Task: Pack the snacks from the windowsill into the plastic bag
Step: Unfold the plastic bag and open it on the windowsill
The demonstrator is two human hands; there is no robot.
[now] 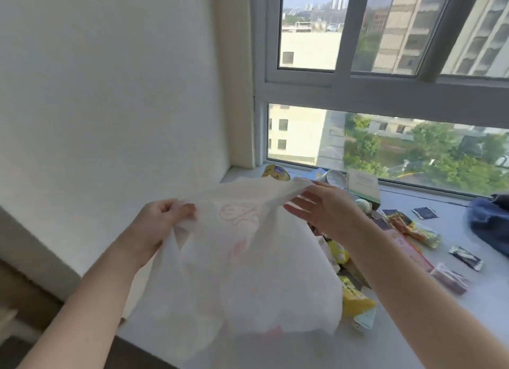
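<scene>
Our left grip (162, 220) and right grip (327, 206) pinch the plastic bag (248, 258) open, mid-frame. We think nothing is packed yet. The snacks (355, 299) lie on the windowsill (451, 225), at right.

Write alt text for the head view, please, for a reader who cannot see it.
Two hands hold a white plastic bag over a windowsill, the left hand gripping one edge, the right hand holding the other. Snack packets lie scattered on the sill beside it.
</scene>
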